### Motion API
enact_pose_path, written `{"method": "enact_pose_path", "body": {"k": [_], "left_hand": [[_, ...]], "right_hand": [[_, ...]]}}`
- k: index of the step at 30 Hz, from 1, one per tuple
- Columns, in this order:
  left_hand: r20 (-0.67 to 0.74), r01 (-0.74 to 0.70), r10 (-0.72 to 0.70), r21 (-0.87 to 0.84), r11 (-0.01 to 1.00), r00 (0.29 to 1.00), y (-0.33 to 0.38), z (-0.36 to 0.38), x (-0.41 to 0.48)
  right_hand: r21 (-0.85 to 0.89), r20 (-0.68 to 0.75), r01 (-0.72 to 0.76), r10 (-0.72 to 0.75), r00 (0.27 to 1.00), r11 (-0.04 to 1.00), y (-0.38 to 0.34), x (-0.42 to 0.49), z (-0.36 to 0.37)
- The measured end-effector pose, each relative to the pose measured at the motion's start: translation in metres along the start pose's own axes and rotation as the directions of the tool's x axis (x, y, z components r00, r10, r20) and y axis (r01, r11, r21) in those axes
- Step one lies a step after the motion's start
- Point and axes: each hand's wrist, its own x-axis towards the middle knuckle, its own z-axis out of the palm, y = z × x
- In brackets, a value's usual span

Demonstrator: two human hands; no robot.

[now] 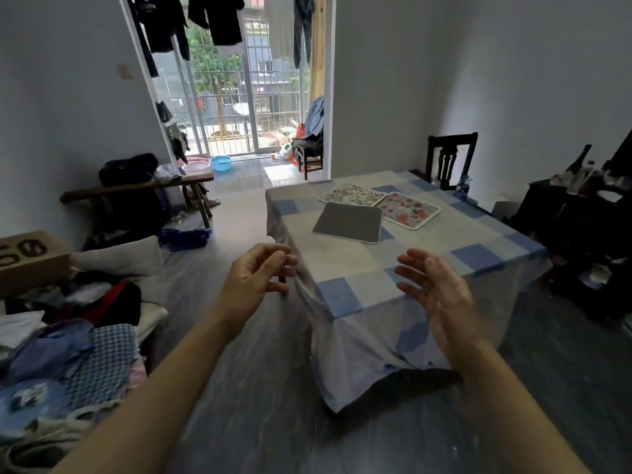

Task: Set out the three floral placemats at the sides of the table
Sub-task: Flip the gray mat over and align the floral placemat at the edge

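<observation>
The left hand [254,277] hangs with fingers loosely curled and nothing in them, just beside the near-left corner of the draped cloth. I cannot tell whether its fingertips brush the fabric. The right hand [436,295] is wide, fingers spread and palm turned inward, raised before the near edge of the worktop [444,244], a square table under a blue-and-grey checked tablecloth [355,340]. Both hands seem poised for a reach, since neither touches a mat. Well apart from them, the 3 mats lie bunched on the far-left part of the worktop. Nearest is a rounded rectangular placemat lying grey side up [347,222]. Behind it is a pale floral placemat with green and yellow sprigs [350,194], and to the right a pink-and-red floral placemat [408,209] that touches or slightly overlaps its neighbours. The grey one is probably face down and would need turning over. None lies at a side yet, so the setting out looks not begun. A dark wooden chair [449,159] stands at the far side, marking 1 likely place.
</observation>
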Motion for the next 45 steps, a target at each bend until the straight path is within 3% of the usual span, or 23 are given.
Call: {"method": "enact_pose_path", "body": {"k": [11,25,38,45], "left_hand": [[-0.033,0.008,-0.012,-0.109,0.994,0.999,-0.037,-0.092,0.176],[-0.038,0.115,-0.119,-0.09,0.989,0.992,-0.111,-0.099,0.367],[0.201,0.15,-0.136,-0.057,0.987,0.97,-0.181,-0.054,0.56],[0.275,0.324,-0.271,-0.17,0.931,0.922,-0.242,-0.068,0.632]], "right_hand": [[-0.038,-0.044,0.019,-0.021,0.999,0.999,0.036,0.154,0.091],[0.001,-0.162,-0.018,0.018,0.987,1.0,0.147,0.344,0.112],[-0.061,-0.351,-0.077,0.051,0.935,0.995,0.196,0.47,0.091],[-0.13,-0.504,-0.143,0.059,0.862,0.981,0.222,0.521,0.115]]}}
